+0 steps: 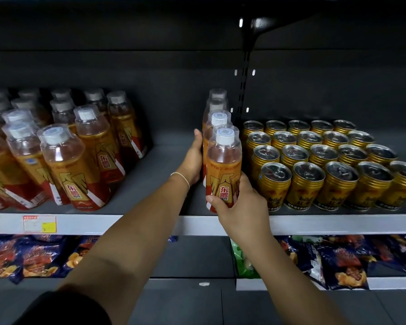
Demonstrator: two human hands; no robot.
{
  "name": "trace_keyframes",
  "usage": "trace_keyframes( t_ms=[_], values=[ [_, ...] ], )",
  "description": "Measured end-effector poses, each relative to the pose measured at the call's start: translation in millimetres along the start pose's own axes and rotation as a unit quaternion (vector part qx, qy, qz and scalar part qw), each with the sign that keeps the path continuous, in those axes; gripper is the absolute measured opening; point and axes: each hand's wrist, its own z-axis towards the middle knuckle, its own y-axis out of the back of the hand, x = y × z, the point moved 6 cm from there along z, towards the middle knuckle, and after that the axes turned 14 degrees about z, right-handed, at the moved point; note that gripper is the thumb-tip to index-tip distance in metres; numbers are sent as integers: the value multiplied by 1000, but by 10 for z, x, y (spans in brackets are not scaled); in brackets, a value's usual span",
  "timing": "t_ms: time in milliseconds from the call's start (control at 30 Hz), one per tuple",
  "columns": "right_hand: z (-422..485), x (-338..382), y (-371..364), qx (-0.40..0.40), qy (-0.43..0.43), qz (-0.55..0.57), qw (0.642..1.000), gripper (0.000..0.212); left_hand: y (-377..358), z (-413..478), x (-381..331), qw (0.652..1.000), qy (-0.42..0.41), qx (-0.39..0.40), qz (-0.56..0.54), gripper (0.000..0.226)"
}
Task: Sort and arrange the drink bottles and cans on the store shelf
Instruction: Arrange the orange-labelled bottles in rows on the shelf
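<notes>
On the shelf, mid-stretch: 1 file of bottles running front to back, just beside the gold cans.
Front bottle: upright near the shelf lip, touching the one behind, label outward.
Right hand: wrapped round the lower body of that bottle, thumb across the label, fingers curled behind.
Left hand: laid against the file's left flank, fingers fairly straight, pressing rather than gripping.
Left bottle group: well apart, across a bare gap of shelf.
Step in hand: probably seating the front bottle and squaring the file against the cans.
Next move: likely a gentle release with no tipping of the tall, narrow bottles, then a 2nd file started in the gap, drawn from the left group.
</notes>
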Motion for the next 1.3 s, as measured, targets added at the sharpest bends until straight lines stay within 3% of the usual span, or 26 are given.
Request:
trace_keyframes(
  t_ms=[200, 433, 1033, 1300],
  values=[
    [-26, 30, 13, -17, 4, 3, 1000, 86, 42, 86, 39, 1000, 11, -20, -4, 61],
    [-34, 55, 19, -23, 3, 5, 1000, 85, 68, 181, 1, 995, 6, -43, -84, 48],
    [-39, 32, 96, -33, -4, 4, 999, 81, -58, 222, 58, 990, 36, -31, -132, 52],
    [-29, 14, 87, -24, -9, 1, 1000, 82, -56, 220, 15, 995, 29, -18, -92, 56]
  ],
)
